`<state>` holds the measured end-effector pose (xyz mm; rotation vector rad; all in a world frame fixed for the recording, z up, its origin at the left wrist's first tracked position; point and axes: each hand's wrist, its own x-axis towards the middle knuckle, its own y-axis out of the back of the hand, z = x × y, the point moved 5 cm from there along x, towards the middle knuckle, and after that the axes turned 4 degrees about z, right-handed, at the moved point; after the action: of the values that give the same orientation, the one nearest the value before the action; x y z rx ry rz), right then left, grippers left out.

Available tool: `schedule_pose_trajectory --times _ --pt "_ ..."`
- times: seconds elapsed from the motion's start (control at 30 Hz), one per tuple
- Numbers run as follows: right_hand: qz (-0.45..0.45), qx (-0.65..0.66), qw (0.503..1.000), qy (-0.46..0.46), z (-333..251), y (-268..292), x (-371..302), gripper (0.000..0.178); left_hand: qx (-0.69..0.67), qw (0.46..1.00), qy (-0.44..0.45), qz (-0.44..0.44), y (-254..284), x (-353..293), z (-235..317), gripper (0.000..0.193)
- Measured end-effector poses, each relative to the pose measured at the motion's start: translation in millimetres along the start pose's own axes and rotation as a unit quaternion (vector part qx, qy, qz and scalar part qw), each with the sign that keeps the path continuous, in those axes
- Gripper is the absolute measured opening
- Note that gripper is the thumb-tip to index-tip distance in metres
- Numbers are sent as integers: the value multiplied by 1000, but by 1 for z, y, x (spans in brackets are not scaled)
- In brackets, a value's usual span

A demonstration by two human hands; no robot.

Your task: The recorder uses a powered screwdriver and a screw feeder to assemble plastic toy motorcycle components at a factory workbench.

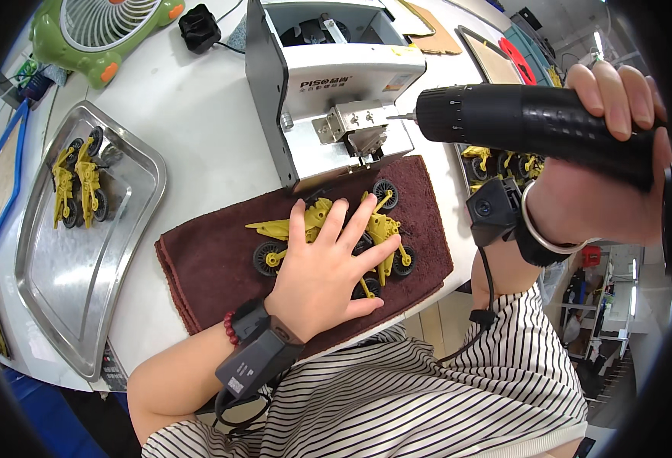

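My left hand (313,278) lies with spread fingers over several yellow toy motorcycles (384,227) with black wheels, resting on a folded brown towel (206,267). Its fingertips touch the toys and partly hide them. Raised at the right, my right hand (599,191) wraps round a black electric screwdriver (496,114). The screwdriver is held nearly level, its thin bit pointing left at the metal outlet block (359,122) of a grey-white screw feeder (336,80). The bit tip appears close to that block; whether they touch I cannot tell.
A metal tray (134,202) with yellow toy motorcycles (88,179) stands at the left. More toys (508,164) fill a tray behind my right wrist. A green fan (84,57) and a black plug (198,29) sit at the back left. The screw feeder borders the towel's far edge.
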<state>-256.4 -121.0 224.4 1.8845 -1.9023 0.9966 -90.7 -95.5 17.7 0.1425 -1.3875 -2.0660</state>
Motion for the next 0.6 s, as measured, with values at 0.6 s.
schedule_pose_trajectory --times 0.6 --pt "119 -119 964 205 42 -26 22 19 -6 1000 -4 21 -1 -1 0 69"
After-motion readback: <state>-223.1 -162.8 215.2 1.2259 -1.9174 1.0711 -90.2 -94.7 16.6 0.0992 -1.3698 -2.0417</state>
